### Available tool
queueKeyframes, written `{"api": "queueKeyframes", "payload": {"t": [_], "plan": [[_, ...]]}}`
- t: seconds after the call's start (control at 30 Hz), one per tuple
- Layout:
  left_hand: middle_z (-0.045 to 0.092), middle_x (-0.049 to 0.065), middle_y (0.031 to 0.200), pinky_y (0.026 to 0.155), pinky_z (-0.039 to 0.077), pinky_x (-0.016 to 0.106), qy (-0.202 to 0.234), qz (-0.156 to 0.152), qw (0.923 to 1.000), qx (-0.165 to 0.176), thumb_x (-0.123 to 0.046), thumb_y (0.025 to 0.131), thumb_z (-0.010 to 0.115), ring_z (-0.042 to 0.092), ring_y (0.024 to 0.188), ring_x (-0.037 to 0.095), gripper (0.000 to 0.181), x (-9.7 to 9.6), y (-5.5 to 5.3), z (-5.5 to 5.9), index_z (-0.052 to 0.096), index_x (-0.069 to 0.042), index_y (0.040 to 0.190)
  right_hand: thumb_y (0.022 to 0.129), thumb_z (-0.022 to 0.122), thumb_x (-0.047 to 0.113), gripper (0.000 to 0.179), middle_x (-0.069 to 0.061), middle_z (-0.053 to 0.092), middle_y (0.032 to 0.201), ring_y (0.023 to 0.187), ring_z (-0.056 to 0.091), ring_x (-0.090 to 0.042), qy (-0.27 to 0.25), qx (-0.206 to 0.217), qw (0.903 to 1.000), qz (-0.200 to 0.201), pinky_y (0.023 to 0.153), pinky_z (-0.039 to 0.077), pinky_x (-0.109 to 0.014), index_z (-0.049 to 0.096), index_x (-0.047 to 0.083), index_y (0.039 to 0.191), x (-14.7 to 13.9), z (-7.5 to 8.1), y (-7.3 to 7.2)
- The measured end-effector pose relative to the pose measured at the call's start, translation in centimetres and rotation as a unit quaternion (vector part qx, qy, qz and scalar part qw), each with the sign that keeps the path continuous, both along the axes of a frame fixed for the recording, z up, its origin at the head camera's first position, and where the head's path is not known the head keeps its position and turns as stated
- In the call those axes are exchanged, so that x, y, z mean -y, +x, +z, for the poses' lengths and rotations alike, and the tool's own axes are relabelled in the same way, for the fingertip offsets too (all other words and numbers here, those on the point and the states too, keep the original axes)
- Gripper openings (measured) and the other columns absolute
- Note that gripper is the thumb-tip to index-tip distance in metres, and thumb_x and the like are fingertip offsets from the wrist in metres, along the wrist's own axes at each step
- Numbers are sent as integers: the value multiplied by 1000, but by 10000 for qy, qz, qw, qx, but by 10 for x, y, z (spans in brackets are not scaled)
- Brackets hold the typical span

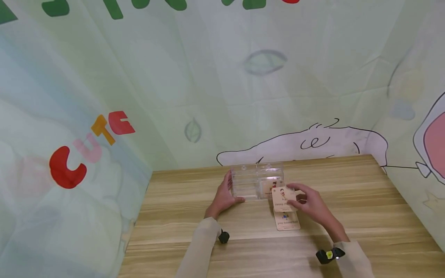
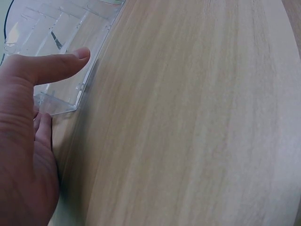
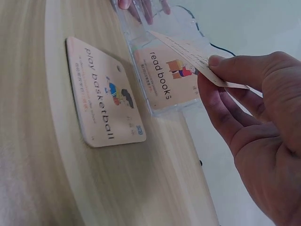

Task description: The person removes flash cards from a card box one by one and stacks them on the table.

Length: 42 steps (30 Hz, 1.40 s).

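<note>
My left grip [image 1: 222,199] holds the clear card rack [image 1: 245,187], presumably steadying it; my right grip [image 1: 311,204] pinches the sweeping flashcard [image 1: 281,197].

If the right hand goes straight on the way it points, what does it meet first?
Probably the clear holder, at its "read books" card, with the pinched card leading; depth is hard to judge.
</note>
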State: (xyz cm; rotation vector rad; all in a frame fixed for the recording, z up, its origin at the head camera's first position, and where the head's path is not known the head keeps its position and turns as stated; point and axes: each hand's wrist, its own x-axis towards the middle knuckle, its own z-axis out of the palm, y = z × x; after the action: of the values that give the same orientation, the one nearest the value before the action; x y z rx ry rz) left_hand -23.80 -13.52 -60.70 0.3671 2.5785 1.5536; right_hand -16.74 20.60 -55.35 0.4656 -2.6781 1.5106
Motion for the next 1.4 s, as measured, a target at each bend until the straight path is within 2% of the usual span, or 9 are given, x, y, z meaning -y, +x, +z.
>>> {"api": "queueKeyframes", "payload": {"t": [0.3, 0.53, 0.67, 0.97, 1.4], "plan": [[31, 21, 171, 129, 33, 44, 56, -4, 10000, -16, -13, 75, 98, 34, 157, 36, 127, 0, 0, -2, 12, -7, 169, 88, 83, 0, 52, -27, 66, 135, 99, 75, -29, 73, 145, 9998, 84, 88, 67, -39, 65, -3, 137, -4, -9, 9], [31, 20, 171, 130, 33, 41, -40, -17, 10000, 45, -15, 76, 98, 34, 158, 33, 127, 1, -2, -2, 12, -7, 169, 87, 83, -1, 53, -27, 66, 136, 105, 74, -33, -7, 241, 9996, 149, 89, 66, -36, 65, -4, 136, -6, -18, 17], [32, 21, 170, 129, 33, 43, 104, -47, 9999, -12, -13, 75, 98, 35, 157, 35, 126, 2, -3, -2, 13, -6, 168, 86, 84, -1, 52, -28, 67, 134, 103, 75, -33, -61, 211, 9996, 192, 88, 66, -34, 66, -5, 135, -7, -22, 20], [33, 22, 169, 129, 33, 45, 263, -50, 9996, -97, -12, 73, 98, 35, 157, 37, 126, 2, -5, -4, 15, -6, 168, 87, 84, 1, 51, -29, 67, 135, 108, 74, -40, -244, 271, 9987, 347, 88, 66, -34, 67, -5, 135, -7, -28, 24], [32, 20, 171, 129, 33, 44, 178, -16, 9998, 21, -14, 74, 98, 35, 157, 34, 127, 1, -5, -3, 14, -8, 168, 85, 83, -5, 45, -29, 70, 128, 109, 72, -47, -101, 57, 9987, 488, 87, 66, -35, 70, -7, 128, -6, -40, 25]]}}
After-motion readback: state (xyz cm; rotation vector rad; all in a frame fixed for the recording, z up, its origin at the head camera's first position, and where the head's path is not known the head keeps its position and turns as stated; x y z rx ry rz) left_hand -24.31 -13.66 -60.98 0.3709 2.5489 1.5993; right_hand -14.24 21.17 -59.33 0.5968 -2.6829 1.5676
